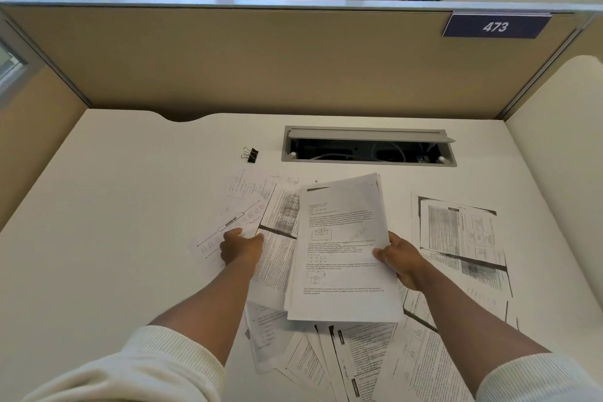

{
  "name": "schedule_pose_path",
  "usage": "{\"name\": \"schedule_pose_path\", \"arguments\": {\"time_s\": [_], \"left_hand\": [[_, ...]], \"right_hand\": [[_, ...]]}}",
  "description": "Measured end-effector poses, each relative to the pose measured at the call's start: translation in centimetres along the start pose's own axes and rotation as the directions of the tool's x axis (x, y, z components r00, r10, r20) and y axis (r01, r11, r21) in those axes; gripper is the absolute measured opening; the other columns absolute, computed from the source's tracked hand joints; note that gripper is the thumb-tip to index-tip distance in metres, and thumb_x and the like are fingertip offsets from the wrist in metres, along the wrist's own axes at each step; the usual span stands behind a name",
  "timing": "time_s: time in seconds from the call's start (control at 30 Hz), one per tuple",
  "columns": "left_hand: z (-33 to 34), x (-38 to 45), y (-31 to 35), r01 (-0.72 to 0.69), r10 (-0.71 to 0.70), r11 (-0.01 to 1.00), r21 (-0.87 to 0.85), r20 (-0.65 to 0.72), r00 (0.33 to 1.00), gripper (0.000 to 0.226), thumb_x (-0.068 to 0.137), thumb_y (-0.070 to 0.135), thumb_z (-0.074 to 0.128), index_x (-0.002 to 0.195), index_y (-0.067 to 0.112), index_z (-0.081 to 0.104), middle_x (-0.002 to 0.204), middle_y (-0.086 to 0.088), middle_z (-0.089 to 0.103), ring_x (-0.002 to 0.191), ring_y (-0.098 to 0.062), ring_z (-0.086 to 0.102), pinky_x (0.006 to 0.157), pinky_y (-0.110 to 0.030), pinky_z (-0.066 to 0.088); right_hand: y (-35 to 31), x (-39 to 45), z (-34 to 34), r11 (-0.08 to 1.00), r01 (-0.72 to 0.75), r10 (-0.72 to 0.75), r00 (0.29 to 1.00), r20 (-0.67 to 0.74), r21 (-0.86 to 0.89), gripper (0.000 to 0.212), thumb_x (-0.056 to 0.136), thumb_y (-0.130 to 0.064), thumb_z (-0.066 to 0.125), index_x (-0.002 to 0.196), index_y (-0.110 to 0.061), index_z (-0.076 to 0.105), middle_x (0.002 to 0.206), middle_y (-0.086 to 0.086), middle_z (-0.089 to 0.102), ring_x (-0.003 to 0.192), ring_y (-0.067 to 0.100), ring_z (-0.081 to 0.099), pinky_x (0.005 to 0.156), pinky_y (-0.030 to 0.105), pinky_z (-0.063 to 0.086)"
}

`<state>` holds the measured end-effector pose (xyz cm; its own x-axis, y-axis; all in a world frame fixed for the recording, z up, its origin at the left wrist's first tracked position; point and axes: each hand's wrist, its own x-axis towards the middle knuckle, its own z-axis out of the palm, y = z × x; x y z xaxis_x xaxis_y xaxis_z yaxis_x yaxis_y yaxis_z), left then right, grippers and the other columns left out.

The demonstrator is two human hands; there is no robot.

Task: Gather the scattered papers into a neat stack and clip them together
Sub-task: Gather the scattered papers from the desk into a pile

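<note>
My right hand (399,259) grips the right edge of a small stack of printed papers (342,248), held a little above the white desk (114,206). My left hand (241,246) rests on a loose sheet with a diagonal table (238,217), fingers pinching its lower edge. Several more printed sheets lie scattered: one at the right (463,232), others overlapping near the front (326,359). A black binder clip (250,154) lies on the desk beyond the papers, apart from both hands.
An open grey cable tray (368,147) is sunk into the desk behind the papers. Beige partition walls (261,59) enclose the desk at the back and sides, with a "473" sign (496,26) at the upper right. Plants stand behind the partition.
</note>
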<state>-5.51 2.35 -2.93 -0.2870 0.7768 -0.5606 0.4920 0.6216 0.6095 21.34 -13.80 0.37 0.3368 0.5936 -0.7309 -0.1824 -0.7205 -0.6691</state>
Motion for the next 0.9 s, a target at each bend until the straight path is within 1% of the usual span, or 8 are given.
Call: {"name": "schedule_pose_path", "arguments": {"time_s": [0.17,0.33,0.4,0.5,0.57,0.7,0.8,0.9], "left_hand": [[0.5,-0.7,-0.6,0.025,-0.012,0.963,0.269,-0.049,0.999,0.079,0.073,0.046,0.083,0.134,0.014,0.045,0.137,-0.014,0.039,0.124,-0.031,0.044,0.097,-0.045,0.048],[0.6,-1.3,-0.5,0.042,-0.04,0.918,0.395,-0.014,0.999,0.09,0.073,0.051,0.082,0.134,0.005,0.037,0.137,-0.016,0.033,0.121,-0.031,0.048,0.088,-0.041,0.051],[0.5,-1.3,-0.5,0.003,-0.018,0.924,0.382,0.034,0.999,0.079,0.079,0.049,0.078,0.133,0.004,0.041,0.132,-0.014,0.044,0.111,-0.029,0.058,0.077,-0.037,0.052],[0.3,-1.4,-0.7,-0.122,0.066,0.916,0.383,0.157,0.985,0.042,0.091,0.046,0.064,0.118,0.014,0.067,0.099,0.0,0.067,0.08,-0.018,0.065,0.07,-0.029,0.054],[0.1,-1.5,-1.0,-0.127,0.049,0.904,0.407,0.196,0.979,0.037,0.094,0.044,0.057,0.112,0.015,0.069,0.095,0.0,0.07,0.081,-0.019,0.066,0.073,-0.03,0.055],[-0.5,-2.2,-1.0,-0.04,-0.059,0.923,0.383,0.243,0.968,0.021,0.085,0.029,0.056,0.092,0.01,0.063,0.084,-0.002,0.064,0.073,-0.019,0.061,0.067,-0.027,0.046],[-1.2,-2.3,-1.1,0.0,-0.111,0.912,0.411,0.246,0.963,0.029,0.077,0.033,0.06,0.096,0.01,0.062,0.092,-0.003,0.065,0.078,-0.018,0.061,0.07,-0.027,0.048],[-1.7,-2.5,-1.3,0.018,-0.136,0.846,0.533,0.183,0.974,0.051,0.072,0.039,0.062,0.111,0.008,0.051,0.121,-0.009,0.051,0.108,-0.024,0.056,0.079,-0.033,0.051]], "right_hand": [[0.0,-0.3,0.2,0.999,0.002,-0.003,1.0,-0.029,-0.038,0.044,0.094,0.001,0.048,0.133,-0.019,0.051,0.118,0.006,0.064,0.096,0.022,0.064,0.074,0.034,0.056],[0.2,0.0,0.5,0.995,-0.027,0.023,0.999,-0.042,-0.097,0.043,0.091,0.001,0.047,0.129,-0.018,0.05,0.121,0.007,0.063,0.102,0.027,0.062,0.084,0.04,0.055],[0.5,0.2,0.7,0.994,-0.031,0.027,0.999,-0.033,-0.106,0.043,0.09,0.001,0.047,0.129,-0.017,0.05,0.121,0.007,0.063,0.103,0.027,0.062,0.085,0.041,0.055],[0.5,0.0,1.1,0.994,-0.036,0.032,0.999,-0.037,-0.107,0.042,0.09,0.002,0.046,0.128,-0.017,0.05,0.119,0.007,0.063,0.101,0.027,0.062,0.08,0.038,0.054],[0.4,-0.2,1.3,0.993,-0.031,0.026,0.999,-0.044,-0.112,0.04,0.09,0.003,0.044,0.124,-0.017,0.051,0.116,0.007,0.062,0.098,0.026,0.062,0.077,0.036,0.053],[0.3,-0.5,1.6,0.991,-0.001,-0.005,0.999,-0.044,-0.137,0.038,0.089,0.004,0.043,0.119,-0.019,0.051,0.114,0.006,0.062,0.097,0.025,0.061,0.077,0.034,0.051],[0.4,-0.6,1.9,0.99,0.012,-0.017,0.999,-0.03,-0.138,0.038,0.09,0.003,0.043,0.121,-0.018,0.052,0.114,0.006,0.063,0.095,0.022,0.062,0.071,0.03,0.051],[0.5,-0.8,2.3,0.99,0.026,-0.028,0.999,-0.018,-0.138,0.04,0.089,0.003,0.044,0.123,-0.016,0.053,0.115,0.006,0.064,0.092,0.02,0.063,0.064,0.027,0.051]]}}
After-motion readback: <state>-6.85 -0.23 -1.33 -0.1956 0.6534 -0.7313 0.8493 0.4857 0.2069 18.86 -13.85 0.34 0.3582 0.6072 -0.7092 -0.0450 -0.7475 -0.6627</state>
